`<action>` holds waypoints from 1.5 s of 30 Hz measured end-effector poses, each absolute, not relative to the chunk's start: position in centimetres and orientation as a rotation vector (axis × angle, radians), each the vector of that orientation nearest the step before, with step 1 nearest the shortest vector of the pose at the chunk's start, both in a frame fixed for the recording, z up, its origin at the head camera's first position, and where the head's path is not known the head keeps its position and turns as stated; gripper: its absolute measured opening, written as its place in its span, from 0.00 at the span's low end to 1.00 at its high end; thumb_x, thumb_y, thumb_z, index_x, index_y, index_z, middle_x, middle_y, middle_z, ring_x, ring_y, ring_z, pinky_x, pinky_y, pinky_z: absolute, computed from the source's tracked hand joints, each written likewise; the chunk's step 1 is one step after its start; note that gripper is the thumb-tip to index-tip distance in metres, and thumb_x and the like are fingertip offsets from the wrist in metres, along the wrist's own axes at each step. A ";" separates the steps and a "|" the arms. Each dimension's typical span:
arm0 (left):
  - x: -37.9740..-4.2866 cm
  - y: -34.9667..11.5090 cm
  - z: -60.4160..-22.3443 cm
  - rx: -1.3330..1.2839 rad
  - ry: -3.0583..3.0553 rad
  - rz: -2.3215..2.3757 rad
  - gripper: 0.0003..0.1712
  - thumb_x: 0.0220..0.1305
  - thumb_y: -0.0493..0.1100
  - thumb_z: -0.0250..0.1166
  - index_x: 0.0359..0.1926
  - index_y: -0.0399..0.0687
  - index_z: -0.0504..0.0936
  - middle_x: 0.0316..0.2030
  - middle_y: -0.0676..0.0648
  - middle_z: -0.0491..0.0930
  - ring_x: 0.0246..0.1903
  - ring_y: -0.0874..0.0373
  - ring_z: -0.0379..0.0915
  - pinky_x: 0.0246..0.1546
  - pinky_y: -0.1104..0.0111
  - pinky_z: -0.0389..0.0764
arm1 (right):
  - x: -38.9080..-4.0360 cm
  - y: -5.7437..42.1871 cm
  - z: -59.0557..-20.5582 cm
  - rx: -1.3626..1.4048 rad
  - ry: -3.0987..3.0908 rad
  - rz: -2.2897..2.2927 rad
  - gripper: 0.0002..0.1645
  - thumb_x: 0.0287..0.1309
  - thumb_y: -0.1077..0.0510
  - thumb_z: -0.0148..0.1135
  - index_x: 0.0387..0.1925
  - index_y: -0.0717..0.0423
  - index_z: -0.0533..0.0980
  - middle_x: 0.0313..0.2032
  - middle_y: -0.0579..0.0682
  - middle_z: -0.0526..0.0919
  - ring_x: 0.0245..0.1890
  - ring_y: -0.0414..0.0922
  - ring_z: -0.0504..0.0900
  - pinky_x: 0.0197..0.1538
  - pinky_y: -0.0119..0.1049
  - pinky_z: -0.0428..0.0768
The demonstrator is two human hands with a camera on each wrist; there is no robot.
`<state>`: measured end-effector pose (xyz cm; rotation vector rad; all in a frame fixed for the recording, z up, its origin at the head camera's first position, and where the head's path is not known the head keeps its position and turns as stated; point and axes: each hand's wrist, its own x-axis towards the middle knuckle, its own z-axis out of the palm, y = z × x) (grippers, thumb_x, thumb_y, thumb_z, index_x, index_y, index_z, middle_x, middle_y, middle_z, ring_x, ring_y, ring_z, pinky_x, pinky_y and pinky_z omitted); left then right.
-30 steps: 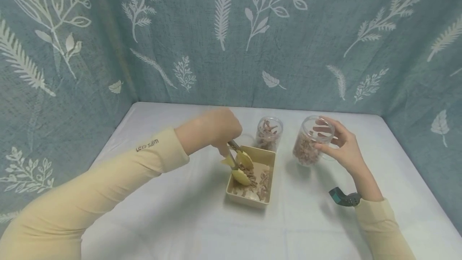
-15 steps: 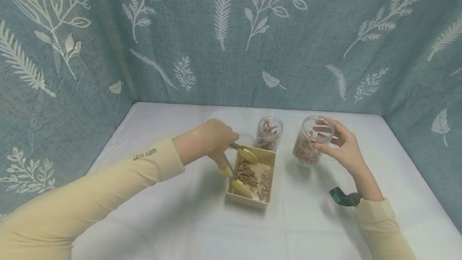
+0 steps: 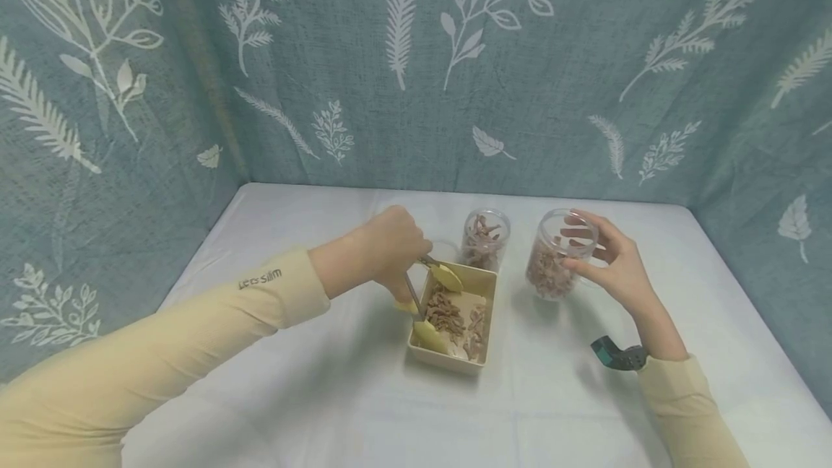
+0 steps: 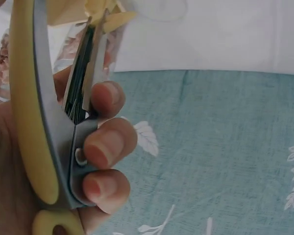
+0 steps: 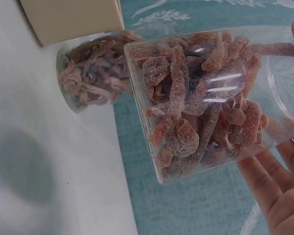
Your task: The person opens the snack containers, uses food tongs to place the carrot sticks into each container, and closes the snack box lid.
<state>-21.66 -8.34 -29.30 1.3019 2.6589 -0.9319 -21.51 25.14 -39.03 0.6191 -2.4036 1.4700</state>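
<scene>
My left hand [image 3: 383, 248] grips a pair of tongs [image 4: 39, 107] with yellow handle covers and yellow scoop tips. The tips stand spread apart inside a cream rectangular box [image 3: 489, 323], on either side of a pile of brown dried strips [image 3: 445, 313]. My right hand [image 3: 614, 258] holds a clear jar [image 3: 552, 262] by its side near the rim, thumb on one side and fingers round the other. Reddish, sugar-dusted strips [image 5: 206, 107] fill its lower part. The jar tilts slightly and has no lid on; whether its base touches the table is unclear.
A second clear jar [image 3: 484, 237] with similar strips stands just behind the box. Beside it, a clear round lid [image 3: 445, 251] lies on the white-covered table [image 3: 312, 396]. A patterned teal curtain [image 3: 364, 136] hangs along the back and sides.
The tongs' tips have spread apart over the box, where before they were closer together on the strips. My left hand has shifted slightly. The held jar has moved a touch to the left.
</scene>
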 end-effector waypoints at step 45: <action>-24.5 -12.6 -31.0 1.297 2.651 -0.304 0.20 0.47 0.68 0.64 0.36 0.64 0.81 0.21 0.63 0.75 0.19 0.64 0.65 0.25 0.70 0.70 | -20.3 24.5 -37.1 0.719 -2.545 1.302 0.44 0.41 0.72 0.70 0.63 0.60 0.64 0.54 0.59 0.72 0.52 0.30 0.72 0.50 0.26 0.72</action>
